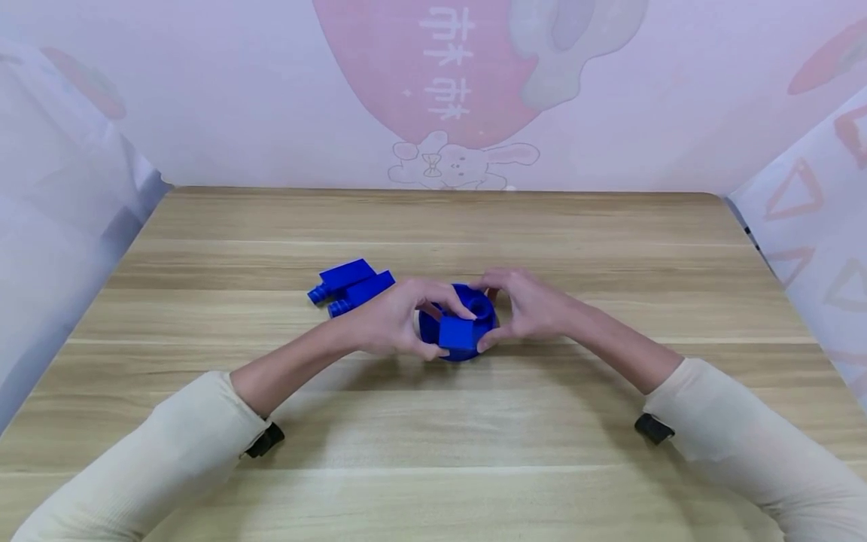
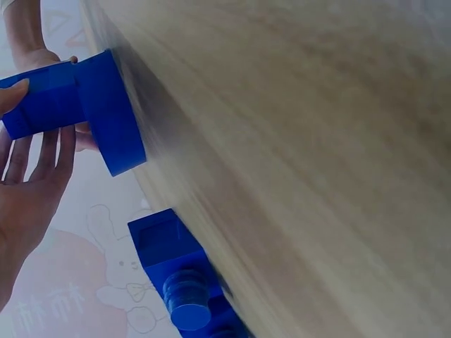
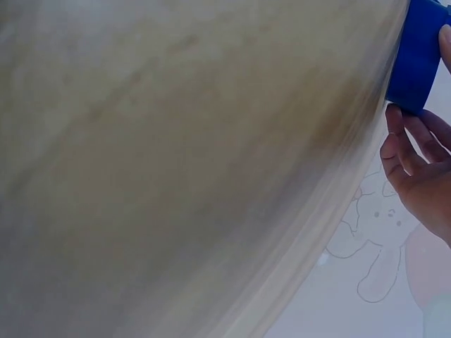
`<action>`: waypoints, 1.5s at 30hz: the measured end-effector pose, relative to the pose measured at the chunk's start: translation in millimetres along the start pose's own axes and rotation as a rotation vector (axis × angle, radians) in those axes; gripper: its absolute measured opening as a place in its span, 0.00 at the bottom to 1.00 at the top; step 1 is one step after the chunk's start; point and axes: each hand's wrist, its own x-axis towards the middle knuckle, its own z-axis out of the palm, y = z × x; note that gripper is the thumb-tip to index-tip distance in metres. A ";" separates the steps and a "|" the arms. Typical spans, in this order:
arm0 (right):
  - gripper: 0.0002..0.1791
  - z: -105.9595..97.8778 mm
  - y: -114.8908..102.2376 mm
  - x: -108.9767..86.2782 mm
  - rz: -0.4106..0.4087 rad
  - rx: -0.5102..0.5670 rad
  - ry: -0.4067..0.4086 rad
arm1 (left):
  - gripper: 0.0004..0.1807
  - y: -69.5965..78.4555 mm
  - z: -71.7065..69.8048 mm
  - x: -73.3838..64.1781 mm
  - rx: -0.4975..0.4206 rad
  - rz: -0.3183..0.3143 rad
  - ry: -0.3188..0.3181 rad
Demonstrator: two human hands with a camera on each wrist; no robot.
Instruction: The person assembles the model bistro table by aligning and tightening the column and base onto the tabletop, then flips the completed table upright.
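In the head view, a blue round base (image 1: 484,325) with a round socket stands on the table. My left hand (image 1: 396,320) grips a blue rectangular block (image 1: 457,333) upright at the base, thumb and fingers on opposite sides; its lower end is hidden. The left wrist view shows the block (image 2: 46,98) meeting the round base (image 2: 111,116). My right hand (image 1: 531,305) holds the base by its right rim, thumb in front and fingers behind. In the right wrist view, the fingers of the right hand (image 3: 426,172) touch the base's side (image 3: 414,60).
Two more blue blocks, one behind (image 1: 347,274) and one in front (image 1: 369,288), lie side by side left of the base, their ribbed round ends pointing left. A printed cloth (image 1: 271,113) rises behind the wooden table (image 1: 433,452).
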 end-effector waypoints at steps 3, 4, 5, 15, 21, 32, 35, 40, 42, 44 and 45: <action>0.47 0.4 -0.3 -0.4 0.006 0.004 -0.002 | 0.25 2.9 -0.3 -1.9 0.047 0.014 -0.006; 0.47 0.3 -0.4 -0.8 0.007 0.003 -0.002 | 0.25 4.4 -0.6 -2.2 0.061 0.018 -0.010; 0.47 0.2 -0.4 -1.2 0.006 0.002 -0.004 | 0.25 5.9 -0.9 -2.5 0.076 0.018 -0.013; 0.56 -6.7 -5.2 -13.6 -0.019 -0.150 -0.026 | 0.33 5.3 -10.4 -13.2 0.122 -0.007 -0.033; 0.54 -7.9 -12.5 -19.0 -0.082 -0.158 0.056 | 0.28 -7.5 -25.3 -24.5 0.171 0.011 0.058; 0.33 1.7 -45.6 -14.3 -0.254 -0.020 0.100 | 0.22 -21.2 -37.5 -32.8 0.456 -0.141 0.166; 0.30 3.1 -49.8 -13.7 -0.246 -0.001 0.100 | 0.22 -22.2 -37.9 -33.7 0.485 -0.176 0.164; 0.27 4.5 -52.1 -13.5 -0.228 0.010 0.100 | 0.21 -25.1 -39.8 -36.5 0.514 -0.229 0.177; 0.26 4.5 -52.6 -13.6 -0.224 0.010 0.101 | 0.21 -25.8 -40.6 -37.7 0.528 -0.237 0.186; 0.26 4.1 -52.7 -13.7 -0.222 0.008 0.097 | 0.21 -26.6 -41.1 -38.6 0.541 -0.242 0.189; 0.25 3.8 -52.5 -13.9 -0.219 0.008 0.093 | 0.21 -26.8 -41.2 -39.0 0.546 -0.245 0.189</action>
